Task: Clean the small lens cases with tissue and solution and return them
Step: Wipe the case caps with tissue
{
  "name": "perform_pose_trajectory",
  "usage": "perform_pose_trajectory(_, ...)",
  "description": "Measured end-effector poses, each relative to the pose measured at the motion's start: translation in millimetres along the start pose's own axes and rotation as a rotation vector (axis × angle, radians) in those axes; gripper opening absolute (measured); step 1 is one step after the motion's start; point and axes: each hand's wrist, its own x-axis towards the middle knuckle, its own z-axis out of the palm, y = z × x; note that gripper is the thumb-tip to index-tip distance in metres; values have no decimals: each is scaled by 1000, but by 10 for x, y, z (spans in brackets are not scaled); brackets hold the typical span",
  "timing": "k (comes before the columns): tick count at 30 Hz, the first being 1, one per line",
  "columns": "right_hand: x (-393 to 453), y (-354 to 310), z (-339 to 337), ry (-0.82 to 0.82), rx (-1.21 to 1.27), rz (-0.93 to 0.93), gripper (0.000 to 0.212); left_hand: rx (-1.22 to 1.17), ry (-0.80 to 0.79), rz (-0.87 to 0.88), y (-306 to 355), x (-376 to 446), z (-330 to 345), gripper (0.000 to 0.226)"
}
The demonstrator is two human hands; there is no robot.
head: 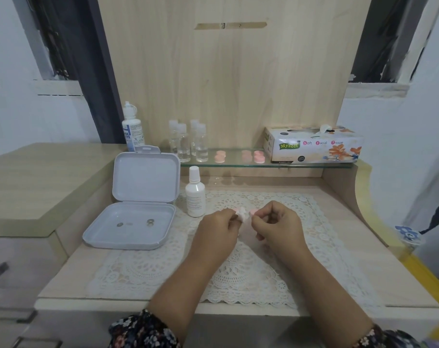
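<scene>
Over the lace mat (238, 275) my left hand (219, 228) pinches a small pink lens case (237, 210) together with a bit of white tissue (243, 216). My right hand (276, 222) pinches a second small pink piece (252, 212), fingers curled round it. Both hands nearly touch. Several more pink lens cases (259, 156) sit on the glass shelf (313, 165). A white solution bottle (195, 194) stands just left of my hands. The tissue box (313, 146) rests on the shelf's right end.
An open grey plastic box (135, 222) with a few small items inside lies at the left. Several clear small bottles (188, 143) and a larger white bottle (132, 129) stand on the shelf's left part. A wooden panel rises behind.
</scene>
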Motion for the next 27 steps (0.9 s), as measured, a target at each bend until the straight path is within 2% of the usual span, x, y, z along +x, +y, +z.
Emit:
perform_pose_trajectory(5,-31,10,15,17,-17,-92,20,-427,-44,-305,48,31,-39,9)
perform_pose_trajectory(8,-45,-3,25,18,-18,-138,23,-710,-69,-431,28,77,-108,6)
perform_pose_trajectory(14,-13,-22,51,38,161,-19,14,-1098,-109,-454,-11,111,-185,7)
perform_pose_trajectory(18,21,-41,21,33,327,86,8,-1101,-38,-473,-33,146,-157,8)
perform_pose_trajectory(21,23,-30,45,-56,274,107,9,-1080,-175,-430,-20,111,-142,14)
perform_pose_trajectory(24,31,-5,46,-54,270,107,8,-998,-331,-399,7,63,-110,18)
perform_pose_trajectory(27,50,4,23,-47,228,100,8,-987,-283,-404,0,76,-115,12)
